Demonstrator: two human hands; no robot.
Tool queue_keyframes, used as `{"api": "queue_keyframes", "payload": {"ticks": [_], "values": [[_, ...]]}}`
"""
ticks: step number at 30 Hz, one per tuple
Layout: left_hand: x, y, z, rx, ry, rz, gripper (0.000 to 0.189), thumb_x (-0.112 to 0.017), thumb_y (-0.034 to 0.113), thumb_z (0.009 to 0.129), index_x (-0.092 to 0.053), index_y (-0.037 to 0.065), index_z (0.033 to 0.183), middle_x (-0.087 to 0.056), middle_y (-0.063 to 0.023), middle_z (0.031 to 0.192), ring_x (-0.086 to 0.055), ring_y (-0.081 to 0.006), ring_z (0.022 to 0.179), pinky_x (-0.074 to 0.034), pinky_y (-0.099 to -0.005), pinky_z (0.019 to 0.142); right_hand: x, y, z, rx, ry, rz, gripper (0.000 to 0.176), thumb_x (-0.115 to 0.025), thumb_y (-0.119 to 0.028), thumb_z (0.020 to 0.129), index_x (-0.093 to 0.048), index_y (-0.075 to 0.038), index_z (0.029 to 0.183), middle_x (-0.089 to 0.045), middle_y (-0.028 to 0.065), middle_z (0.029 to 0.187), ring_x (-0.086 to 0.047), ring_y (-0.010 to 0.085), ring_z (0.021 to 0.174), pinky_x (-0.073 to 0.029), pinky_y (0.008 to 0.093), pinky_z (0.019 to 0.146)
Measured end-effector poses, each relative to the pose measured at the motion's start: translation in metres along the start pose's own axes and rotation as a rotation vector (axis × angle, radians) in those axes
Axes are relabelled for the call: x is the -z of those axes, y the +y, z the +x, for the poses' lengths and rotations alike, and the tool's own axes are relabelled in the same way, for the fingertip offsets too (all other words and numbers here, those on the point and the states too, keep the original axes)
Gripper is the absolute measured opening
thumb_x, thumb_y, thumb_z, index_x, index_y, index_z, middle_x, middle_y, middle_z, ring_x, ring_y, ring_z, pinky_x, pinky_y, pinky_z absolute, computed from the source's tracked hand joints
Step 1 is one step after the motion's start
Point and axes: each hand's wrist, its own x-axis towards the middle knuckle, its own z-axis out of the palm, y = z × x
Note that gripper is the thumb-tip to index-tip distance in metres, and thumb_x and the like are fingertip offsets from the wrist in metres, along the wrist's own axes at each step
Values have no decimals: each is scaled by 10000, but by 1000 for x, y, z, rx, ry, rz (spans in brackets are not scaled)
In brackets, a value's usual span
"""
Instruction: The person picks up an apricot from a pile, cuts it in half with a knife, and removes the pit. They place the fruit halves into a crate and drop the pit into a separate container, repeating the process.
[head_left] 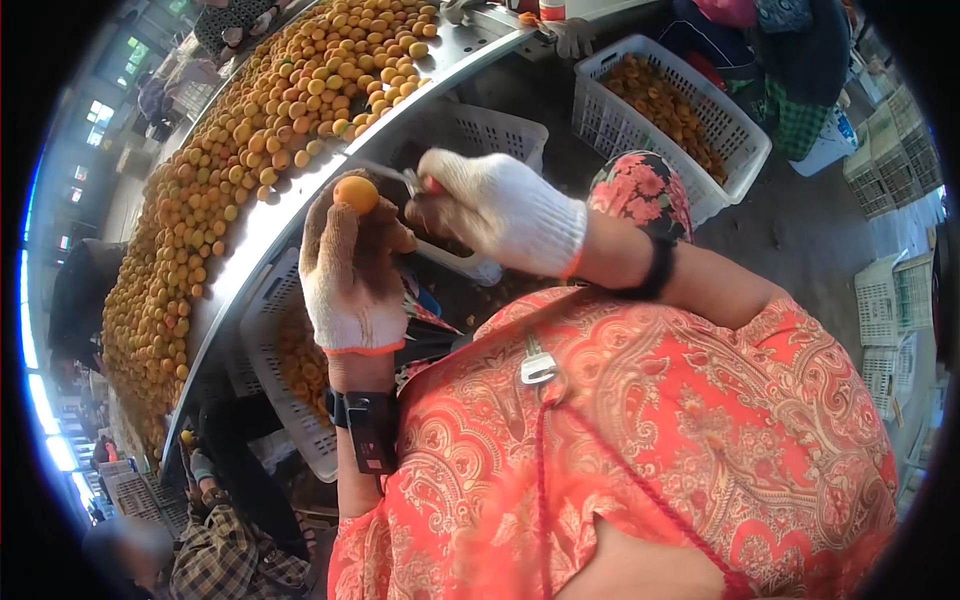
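Note:
My left hand (350, 270), in a stained white knit glove, grips an orange apricot (356, 194) between thumb and fingers. My right hand (490, 205), gloved the same way, is closed round the handle of a small knife (378, 167). A thin metal blade points left from that fist, just above the apricot. Both hands are raised over my lap, beside the curved metal edge of a table (262, 222). Heaped on that table are whole apricots (285, 120).
A white plastic crate (590, 105) at upper right holds cut apricots (660, 100). Another crate (262, 335), left of my left forearm, also contains cut fruit. Co-workers sit around the table, one in a plaid shirt (215, 555) at lower left. Stacked crates (885, 300) stand far right.

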Motion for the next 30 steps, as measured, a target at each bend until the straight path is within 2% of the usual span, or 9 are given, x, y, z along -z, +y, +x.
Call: {"api": "queue_keyframes", "payload": {"ticks": [1, 5, 10, 17, 23, 24, 25, 29, 30], "values": [[-3, 1, 0, -13, 37, 81, 363, -544, 274, 1010, -566, -23, 1218, -632, -126, 920, -596, -206, 789, -496, -327, 698, 0, -2, -3, -29, -67, -55, 184, -638, -192, 925, -557, -32, 969, -639, 208, 740, -663, 404, 749, -525, 454, 616], [-6, 7, -2, -41, 17, 109, 361, -548, 263, 1012, -562, -21, 1235, -625, -108, 911, -585, -185, 776, -489, -306, 679, 2, -6, -3, -65, -139, -32, 231, -615, -247, 939, -562, -24, 966, -661, 229, 787, -660, 433, 807, -522, 493, 649], [-14, 10, -2, -60, 78, 77, 295, -610, 212, 995, -605, -4, 1195, -634, -84, 879, -581, -131, 723, -470, -257, 606, 2, -5, -1, -76, -171, -14, 252, -610, -266, 944, -575, -17, 956, -669, 226, 818, -660, 430, 837, -519, 486, 673], [-18, 12, 0, -41, 66, 93, 272, -600, 210, 1003, -617, -1, 1174, -610, -60, 847, -538, -110, 677, -437, -237, 583, 4, -2, 2, -167, -269, 81, 280, -593, -289, 967, -603, -11, 992, -675, 229, 866, -663, 416, 879, -517, 468, 715], [-25, 10, 1, -77, 14, 72, 292, -582, 202, 1005, -602, -1, 1214, -598, -44, 852, -522, -95, 680, -415, -221, 586, -4, 5, -2, -161, -231, 182, 297, -576, -305, 979, -604, -10, 988, -678, 218, 846, -667, 414, 864, -520, 463, 714], [-27, 9, 1, -76, 47, 136, 332, -540, 240, 1012, -582, -6, 1231, -575, -38, 853, -488, -95, 688, -393, -230, 593, -3, 3, -2, -162, -226, 179, 297, -576, -305, 979, -604, -10, 988, -678, 218, 846, -667, 414, 864, -520, 463, 714], [-29, 8, 2, -74, 80, 200, 375, -498, 278, 1019, -562, -11, 1248, -553, -32, 855, -454, -95, 697, -370, -238, 601, -1, -1, -1, -185, -231, 118, 296, -575, -309, 979, -601, -15, 985, -677, 217, 838, -668, 413, 857, -521, 464, 711], [-29, 7, 3, -59, 64, 151, 378, -489, 272, 1020, -551, -10, 1264, -546, -39, 871, -437, -96, 682, -361, -235, 595, -6, -3, -4, -191, -165, 18, 305, -581, -331, 975, -588, -27, 977, -673, 215, 816, -669, 410, 836, -520, 471, 698], [-24, 6, 5, -79, 7, 109, 375, -496, 266, 1018, -546, -10, 1267, -566, -63, 913, -481, -109, 715, -400, -243, 616, -7, -5, -5, -192, -161, 18, 305, -581, -331, 975, -588, -27, 977, -673, 215, 816, -669, 410, 836, -520, 471, 698]]}}
